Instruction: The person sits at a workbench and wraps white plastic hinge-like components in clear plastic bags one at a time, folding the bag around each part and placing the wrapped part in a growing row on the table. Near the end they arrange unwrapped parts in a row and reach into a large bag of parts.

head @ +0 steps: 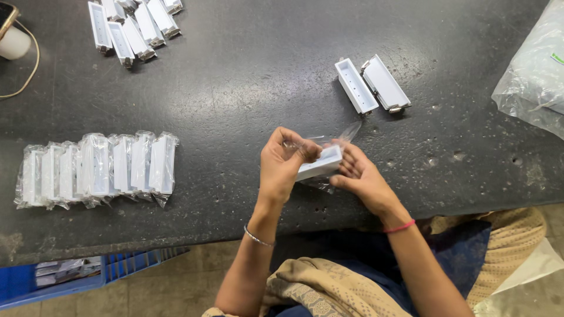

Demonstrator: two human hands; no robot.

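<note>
White plastic, a small oblong housing [320, 162], sits between both hands just above the near edge of the dark desk [247, 88], half inside a clear plastic sleeve [329, 141] whose loose end sticks up toward one o'clock. The left hand [281, 167] has its fingers [296, 149] clenched over the housing's left end and the sleeve's mouth. The right hand [358, 173] cups the housing from below and from the right, its fingers grasping the sleeve around it.

At one o'clock from the hands, apart from them, two more bare white housings [371, 85] lie side by side, touching, metal clips at their ends. At nine o'clock a row of bagged housings [97, 169] lies packed edge to edge. At eleven o'clock, by the far edge, a cluster of unbagged housings [132, 26] lies fanned out. A crumpled clear bag [531, 73] lies at three o'clock, and a blue crate [53, 280] stands on the floor at eight o'clock.
</note>
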